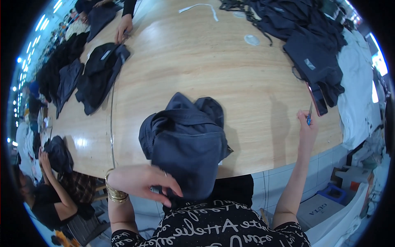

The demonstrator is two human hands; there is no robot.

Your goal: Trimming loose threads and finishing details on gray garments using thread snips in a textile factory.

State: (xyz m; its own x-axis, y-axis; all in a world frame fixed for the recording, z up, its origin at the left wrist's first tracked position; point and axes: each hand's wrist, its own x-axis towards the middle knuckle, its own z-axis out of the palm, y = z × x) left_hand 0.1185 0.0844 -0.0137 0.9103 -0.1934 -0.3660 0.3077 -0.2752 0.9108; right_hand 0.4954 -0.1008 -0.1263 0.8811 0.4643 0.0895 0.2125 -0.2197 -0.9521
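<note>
A folded dark navy cloth garment (187, 154) lies at the table's near edge in front of me, its lower part hanging over the edge. My left hand (150, 184), with bangles at the wrist, is at the garment's lower left. Its fingers are bent and apart, with nothing visible between them. At the right, my right hand (306, 121) is closed around a small pointed thread cutter (309, 119) with a blue part, its tip pointing away from me. Just beyond that hand lies a phone (320, 102), partly under dark cloth.
A dark garment pile (304, 41) covers the far right, beside white cloth (358, 90). More dark garments (98, 74) lie at the left, where a co-worker's hand (123, 29) touches one. Another person (53, 197) sits lower left. A white strip (201, 6) lies far off.
</note>
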